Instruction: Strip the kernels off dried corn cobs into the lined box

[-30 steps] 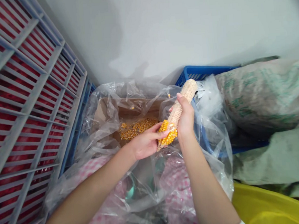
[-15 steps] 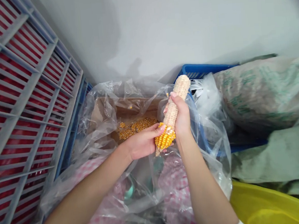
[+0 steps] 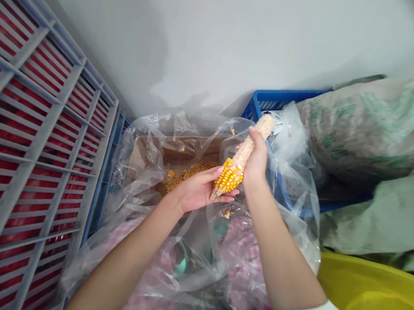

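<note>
My right hand [image 3: 254, 160] is wrapped round the bare, pale middle of a corn cob [image 3: 245, 156] that tilts up to the right. Yellow kernels remain only on the cob's lower end. My left hand [image 3: 198, 190] cups that kernelled end from the left, thumb on the kernels. Both hands hover over a cardboard box [image 3: 178, 152] lined with clear plastic [image 3: 140, 179]. A small pile of loose kernels [image 3: 185, 175] lies in the box. One kernel [image 3: 227, 214] is in the air or on the plastic just below the cob.
A grey slatted crate [image 3: 37, 139] with red contents stands at the left. A blue crate [image 3: 277, 99] and grey-green sacks [image 3: 366, 128] lie at the right. A yellow tub [image 3: 375, 285] sits at the lower right. A white wall is behind.
The cob has tilted lower to the right and turned a little in my hands. My left thumb has shifted over the kernelled end, and a loose kernel now shows below it.
</note>
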